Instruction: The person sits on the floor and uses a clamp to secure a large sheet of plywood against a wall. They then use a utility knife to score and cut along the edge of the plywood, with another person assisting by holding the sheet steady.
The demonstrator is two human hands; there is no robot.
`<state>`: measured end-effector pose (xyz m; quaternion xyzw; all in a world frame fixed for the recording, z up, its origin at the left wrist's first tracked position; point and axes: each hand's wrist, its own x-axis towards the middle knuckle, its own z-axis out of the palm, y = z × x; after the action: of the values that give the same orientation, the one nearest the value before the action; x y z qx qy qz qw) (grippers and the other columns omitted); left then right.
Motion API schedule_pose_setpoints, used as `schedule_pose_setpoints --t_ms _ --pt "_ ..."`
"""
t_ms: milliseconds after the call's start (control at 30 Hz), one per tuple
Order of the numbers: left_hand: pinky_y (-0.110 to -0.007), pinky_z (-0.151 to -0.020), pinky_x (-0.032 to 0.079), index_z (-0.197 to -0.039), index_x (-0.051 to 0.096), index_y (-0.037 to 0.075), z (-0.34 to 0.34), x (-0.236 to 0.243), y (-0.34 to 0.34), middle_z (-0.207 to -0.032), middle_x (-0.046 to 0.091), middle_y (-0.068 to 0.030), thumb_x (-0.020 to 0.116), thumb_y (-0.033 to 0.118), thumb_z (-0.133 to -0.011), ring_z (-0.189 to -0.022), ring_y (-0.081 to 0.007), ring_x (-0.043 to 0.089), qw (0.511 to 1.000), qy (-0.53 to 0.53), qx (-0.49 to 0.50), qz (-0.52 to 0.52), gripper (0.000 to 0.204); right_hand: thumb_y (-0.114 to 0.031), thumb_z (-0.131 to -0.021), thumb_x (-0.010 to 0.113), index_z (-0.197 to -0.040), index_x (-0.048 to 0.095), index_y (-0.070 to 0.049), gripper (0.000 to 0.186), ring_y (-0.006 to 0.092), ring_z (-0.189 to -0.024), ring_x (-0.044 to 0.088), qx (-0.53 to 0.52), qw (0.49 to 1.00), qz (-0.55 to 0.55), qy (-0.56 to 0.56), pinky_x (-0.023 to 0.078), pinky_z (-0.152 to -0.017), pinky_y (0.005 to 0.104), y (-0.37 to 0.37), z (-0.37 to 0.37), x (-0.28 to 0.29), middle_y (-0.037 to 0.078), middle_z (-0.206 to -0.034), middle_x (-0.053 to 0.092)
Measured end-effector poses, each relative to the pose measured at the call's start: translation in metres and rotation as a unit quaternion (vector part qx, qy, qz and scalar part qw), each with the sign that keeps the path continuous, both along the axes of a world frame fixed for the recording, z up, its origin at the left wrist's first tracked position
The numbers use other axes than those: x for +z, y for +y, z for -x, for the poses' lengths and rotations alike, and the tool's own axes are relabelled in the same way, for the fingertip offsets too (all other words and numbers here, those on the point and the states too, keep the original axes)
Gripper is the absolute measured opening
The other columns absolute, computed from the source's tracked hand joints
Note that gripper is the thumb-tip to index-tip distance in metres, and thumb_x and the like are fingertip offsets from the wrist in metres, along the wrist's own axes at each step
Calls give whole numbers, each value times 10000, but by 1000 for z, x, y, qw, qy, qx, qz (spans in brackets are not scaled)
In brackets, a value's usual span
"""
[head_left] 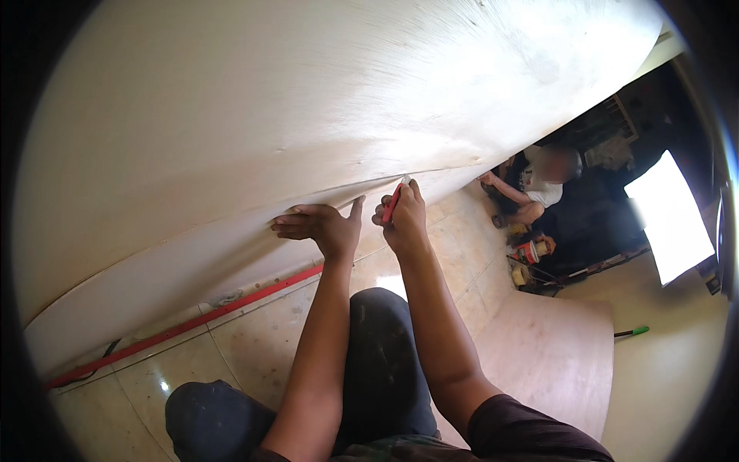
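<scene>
A large pale curved panel (308,92) fills the upper view, with a long seam across its lower part and a lighter strip below it. My left hand (323,227) is open, fingers spread against that lower strip just under the seam. My right hand (402,212) is closed around a red cutter (393,202), whose pale tip is at the seam, right of my left hand. Whether the tip touches the panel is hard to tell.
Tiled floor (262,354) with a long red bar (185,327). Another person (539,192) crouches at right, hand at the panel edge, beside a bucket (531,250). A curved pale board (546,346), a green-handled tool (639,331) and a bright opening (670,215) are right.
</scene>
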<state>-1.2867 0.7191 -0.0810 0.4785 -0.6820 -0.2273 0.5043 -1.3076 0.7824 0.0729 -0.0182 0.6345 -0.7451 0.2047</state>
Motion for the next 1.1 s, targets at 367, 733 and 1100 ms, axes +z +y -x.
schedule_pose_setpoints --t_ms 367,733,1100 --pt "-920 -1054 12 -1586 -225 -132 -5 -8 -7 -1485 -187 -650 705 724 -904 -1373 -865 -146 1000 -3 -18 0 1436 -248 -1127 399 -1440 390 -186 319 198 -615 526 -3 1000 -13 5 448 -532 387 -13 -28 6 76 -820 525" --pt "-709 -1241 86 -1695 -30 -36 -166 34 -48 -1742 -8 -374 930 751 -606 -1634 -518 9 988 65 120 -69 1652 -233 -1108 383 -1173 431 -183 94 174 -575 475 21 1000 3 13 410 -505 357 -2 -30 -4 56 -798 495" --pt "-636 -1296 185 -1734 59 88 -294 37 -117 -1772 18 -298 993 469 -691 -1625 -533 16 996 52 72 29 1451 -213 -1095 455 -999 469 -234 99 167 -597 476 58 997 39 25 382 -512 322 9 -10 -15 32 -775 502"
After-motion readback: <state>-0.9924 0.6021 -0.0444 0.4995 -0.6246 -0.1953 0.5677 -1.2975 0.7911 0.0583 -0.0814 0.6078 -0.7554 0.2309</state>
